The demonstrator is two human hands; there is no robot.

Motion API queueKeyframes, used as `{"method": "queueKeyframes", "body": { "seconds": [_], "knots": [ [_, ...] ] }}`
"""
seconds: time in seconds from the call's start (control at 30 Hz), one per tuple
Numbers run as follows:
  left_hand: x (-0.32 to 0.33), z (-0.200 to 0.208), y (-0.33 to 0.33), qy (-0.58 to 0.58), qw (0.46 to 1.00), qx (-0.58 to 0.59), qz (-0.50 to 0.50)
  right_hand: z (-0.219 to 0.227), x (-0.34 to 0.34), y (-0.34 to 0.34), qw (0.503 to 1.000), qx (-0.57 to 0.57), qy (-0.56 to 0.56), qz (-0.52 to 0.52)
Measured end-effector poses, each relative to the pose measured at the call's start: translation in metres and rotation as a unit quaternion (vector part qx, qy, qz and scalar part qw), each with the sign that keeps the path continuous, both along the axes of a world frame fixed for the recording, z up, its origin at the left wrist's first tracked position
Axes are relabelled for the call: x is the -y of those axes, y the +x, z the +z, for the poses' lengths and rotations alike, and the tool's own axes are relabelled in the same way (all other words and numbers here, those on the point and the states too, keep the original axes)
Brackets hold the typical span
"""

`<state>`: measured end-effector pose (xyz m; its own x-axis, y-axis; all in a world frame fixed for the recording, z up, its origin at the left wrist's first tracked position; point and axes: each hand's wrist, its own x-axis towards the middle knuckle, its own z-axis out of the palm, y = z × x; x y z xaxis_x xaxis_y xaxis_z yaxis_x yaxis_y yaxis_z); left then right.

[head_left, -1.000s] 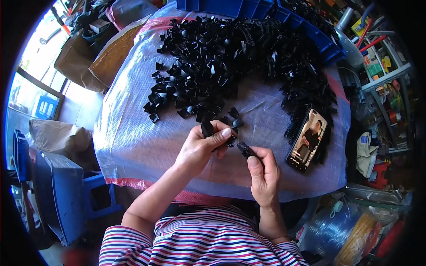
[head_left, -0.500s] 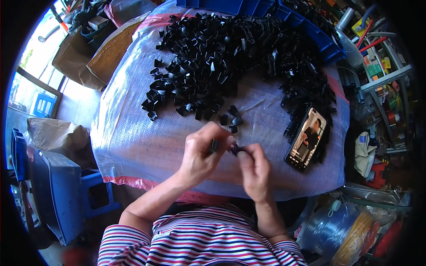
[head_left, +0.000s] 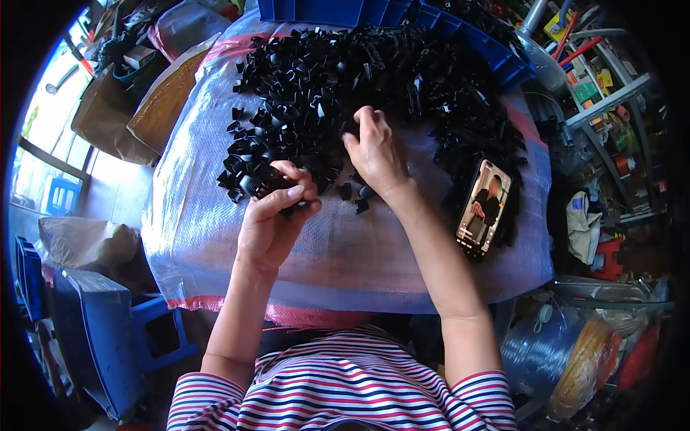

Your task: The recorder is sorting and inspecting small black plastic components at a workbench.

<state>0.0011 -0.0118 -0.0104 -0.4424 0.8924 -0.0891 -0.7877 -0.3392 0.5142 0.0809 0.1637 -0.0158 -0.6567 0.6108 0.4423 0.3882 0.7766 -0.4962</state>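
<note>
From the head camera, the left hand [head_left: 272, 215] pinches a small black plastic part [head_left: 262, 185] between thumb and fingers, at the near edge of the heap of black plastic parts [head_left: 338, 86]. The right hand [head_left: 377, 154] reaches into that heap, fingers curled down among the pieces; whether it grips one I cannot tell. The heap lies on the table [head_left: 338, 251], which is covered in pale woven sheeting. A phone [head_left: 484, 208] with a lit screen lies right of the heap, near its right fringe. Blue bins [head_left: 402, 14] stand beyond the heap.
</note>
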Motion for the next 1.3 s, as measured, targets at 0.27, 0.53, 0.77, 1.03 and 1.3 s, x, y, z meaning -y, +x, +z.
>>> {"method": "queueKeyframes", "body": {
  "seconds": [0.27,0.53,0.77,1.03,1.3],
  "knots": [
    [0.005,0.011,-0.003,-0.216,0.904,-0.359,0.080,0.032,0.025,0.055,1.000,0.016,0.003,0.025],
    [-0.016,0.002,0.015,-0.239,0.556,-0.787,0.119,0.032,0.070,0.117,0.757,-0.335,-0.552,0.101],
    [-0.011,-0.001,0.019,-0.211,0.495,-0.841,0.053,0.023,0.088,0.123,0.966,-0.070,-0.246,0.034],
    [-0.005,0.002,0.015,-0.169,0.514,-0.841,0.031,0.027,0.090,0.124,0.990,0.055,-0.122,0.047],
    [-0.003,0.012,0.017,-0.066,0.724,-0.685,0.041,0.028,0.086,0.097,0.941,-0.140,-0.282,0.125]
  ]
}}
